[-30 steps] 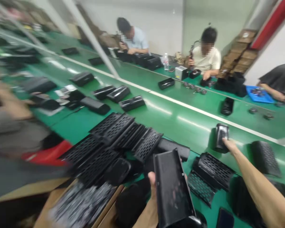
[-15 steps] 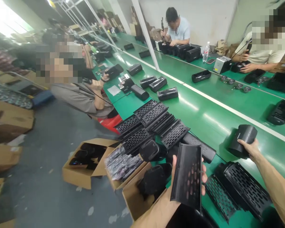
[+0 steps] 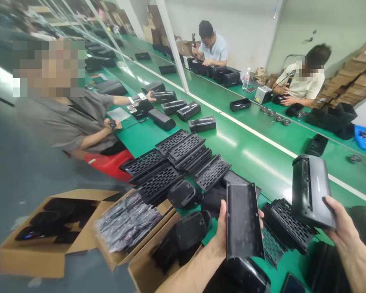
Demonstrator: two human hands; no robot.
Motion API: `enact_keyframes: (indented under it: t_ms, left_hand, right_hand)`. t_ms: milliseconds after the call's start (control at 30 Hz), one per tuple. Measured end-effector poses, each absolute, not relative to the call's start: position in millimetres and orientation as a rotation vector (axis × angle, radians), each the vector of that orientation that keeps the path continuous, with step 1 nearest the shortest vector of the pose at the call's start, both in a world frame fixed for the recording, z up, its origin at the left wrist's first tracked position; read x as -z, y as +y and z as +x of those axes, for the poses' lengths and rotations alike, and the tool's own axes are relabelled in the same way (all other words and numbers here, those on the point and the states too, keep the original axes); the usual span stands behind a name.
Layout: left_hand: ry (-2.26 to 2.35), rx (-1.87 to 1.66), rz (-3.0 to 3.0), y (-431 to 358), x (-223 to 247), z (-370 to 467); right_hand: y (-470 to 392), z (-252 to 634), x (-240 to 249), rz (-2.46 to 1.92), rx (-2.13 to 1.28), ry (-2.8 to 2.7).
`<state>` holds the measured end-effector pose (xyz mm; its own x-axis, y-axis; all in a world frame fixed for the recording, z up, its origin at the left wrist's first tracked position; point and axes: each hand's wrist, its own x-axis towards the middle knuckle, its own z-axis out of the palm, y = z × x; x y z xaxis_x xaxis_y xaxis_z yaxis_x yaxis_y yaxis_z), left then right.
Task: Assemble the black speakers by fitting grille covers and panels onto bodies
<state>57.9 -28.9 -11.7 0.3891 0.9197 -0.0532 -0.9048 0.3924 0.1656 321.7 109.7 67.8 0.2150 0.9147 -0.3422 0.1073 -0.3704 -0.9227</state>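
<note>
My left hand (image 3: 222,228) grips a black curved panel (image 3: 241,219), held upright with its inner face toward me. The fingers wrap round its right edge. My right hand (image 3: 343,221) holds a black speaker-like housing (image 3: 315,191) by its lower right side, tilted, above the green bench. Between the two hands lie black perforated grilles (image 3: 289,224) on the bench. A glossy black housing (image 3: 247,274) sits just below the held panel. To the left is a pile of more perforated grilles (image 3: 183,150).
Open cardboard boxes (image 3: 36,260) with black parts and bagged pieces stand at the lower left. Several black housings (image 3: 203,123) line the green bench (image 3: 240,142). A seated person (image 3: 76,118) reaches over it at the left; two people work across. A phone (image 3: 293,283) lies bottom right.
My right hand has lifted the housing off the bench and turned it. The panel in my left hand now faces me more squarely. The view has shifted right; the person at left reaches to a housing.
</note>
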Motion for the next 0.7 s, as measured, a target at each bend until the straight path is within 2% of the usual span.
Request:
enact_keyframes:
  t_ms: [100,233,400,533,700]
  left_hand:
    - [0.095,-1.164,0.105,-28.3,11.0,64.8]
    - [0.101,-1.165,0.162,-25.3,11.9,75.1]
    - [0.081,-1.163,0.21,-21.4,12.0,85.9]
    - [0.037,-1.162,0.208,-21.2,8.6,89.9]
    - [0.032,-1.153,0.259,-23.0,0.1,90.9]
  right_hand:
    - [67.5,332.2,-83.5,-1.662,-1.328,-0.902]
    - [19.3,333.6,-109.7,-1.691,-1.336,-1.099]
    - [-22.1,316.1,-150.4,-1.759,-1.101,-1.55]
    - [-39.5,296.6,-179.2,-1.79,-1.039,-1.764]
    - [-44.3,276.8,-186.2,-1.779,-0.957,-1.888]
